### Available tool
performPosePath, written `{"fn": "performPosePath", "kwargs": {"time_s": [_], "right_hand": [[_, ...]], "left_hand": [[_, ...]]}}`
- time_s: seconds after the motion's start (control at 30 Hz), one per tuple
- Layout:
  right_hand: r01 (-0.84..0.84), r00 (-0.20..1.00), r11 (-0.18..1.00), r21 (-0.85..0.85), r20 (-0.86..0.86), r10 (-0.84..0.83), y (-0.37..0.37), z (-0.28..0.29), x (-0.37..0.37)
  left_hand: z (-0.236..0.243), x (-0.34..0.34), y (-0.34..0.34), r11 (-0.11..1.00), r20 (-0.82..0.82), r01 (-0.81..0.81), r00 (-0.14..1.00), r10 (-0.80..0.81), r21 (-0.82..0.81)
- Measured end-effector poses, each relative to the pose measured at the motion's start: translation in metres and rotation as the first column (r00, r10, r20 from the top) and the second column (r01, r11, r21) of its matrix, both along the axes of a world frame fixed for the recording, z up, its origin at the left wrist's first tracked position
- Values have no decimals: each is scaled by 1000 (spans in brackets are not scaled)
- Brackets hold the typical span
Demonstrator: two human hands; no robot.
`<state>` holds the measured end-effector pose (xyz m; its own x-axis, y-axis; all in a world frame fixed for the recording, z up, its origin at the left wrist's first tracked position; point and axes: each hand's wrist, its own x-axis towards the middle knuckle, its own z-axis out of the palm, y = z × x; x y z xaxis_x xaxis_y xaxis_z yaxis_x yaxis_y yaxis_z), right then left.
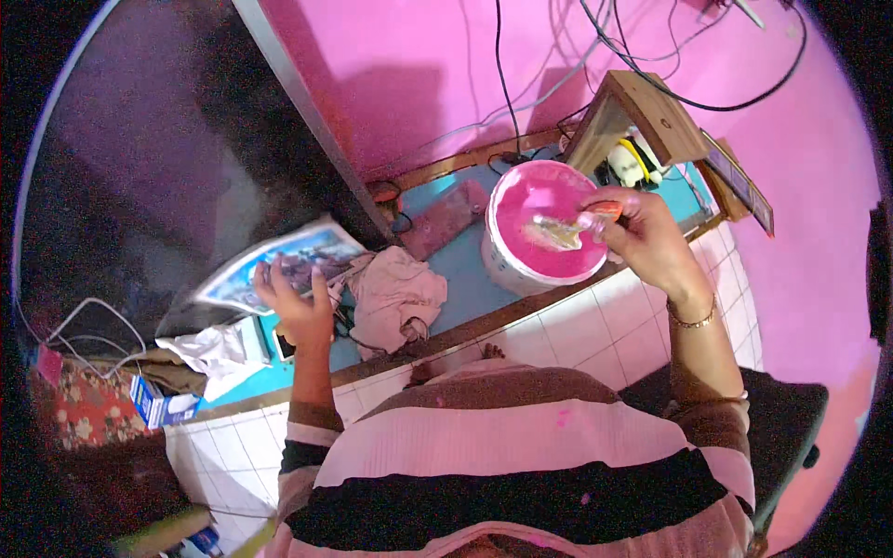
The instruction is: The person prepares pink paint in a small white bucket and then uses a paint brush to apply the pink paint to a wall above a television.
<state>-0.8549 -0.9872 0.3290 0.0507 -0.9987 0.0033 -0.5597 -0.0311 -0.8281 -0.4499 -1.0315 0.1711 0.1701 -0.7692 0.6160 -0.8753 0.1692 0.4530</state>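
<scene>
My right hand (pixel 642 237) grips the orange handle of a paintbrush (pixel 558 232), its bristle end over a white bucket (pixel 512 265) of pink paint. My left hand (pixel 298 302) is open, fingers spread against a glossy blue printed sheet (pixel 233 284) that lies tilted by the dark panel. Whether the fingertips press on it or only hover is hard to tell. A crumpled pale pink cloth (pixel 400 293) lies between that sheet and the bucket.
A blue ledge (pixel 474 298) runs below the pink wall (pixel 409 37), with cables, a wooden box (pixel 674 121) and a white cloth (pixel 214 353). At left stands a large dark glossy panel (pixel 149 149). A dark seat (pixel 781 418) is at lower right, over white floor tiles (pixel 595 316).
</scene>
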Motion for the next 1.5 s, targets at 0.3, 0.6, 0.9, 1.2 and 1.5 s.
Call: {"fn": "performPosePath", "kwargs": {"time_s": [0.3,0.6,0.9,1.2,1.5], "right_hand": [[-303,874,953,26,-392,289,-29,-20,-10],[-430,766,884,183,-444,465,-54,-55,-1],[-461,684,817,347,-448,576,-83,-88,1],[-515,683,818,257,-454,573,-82,-68,-2],[-307,858,947,91,-404,317,-13,-16,-25]], "left_hand": [[0,-3,12,994,-18,-106,994,106,-12],[-2,-35,40,976,-203,-151,972,118,-157],[20,-102,65,845,-739,515,624,-253,146],[17,-177,20,571,-777,744,569,-268,348],[26,-219,-9,377,-806,714,550,220,590]]}}
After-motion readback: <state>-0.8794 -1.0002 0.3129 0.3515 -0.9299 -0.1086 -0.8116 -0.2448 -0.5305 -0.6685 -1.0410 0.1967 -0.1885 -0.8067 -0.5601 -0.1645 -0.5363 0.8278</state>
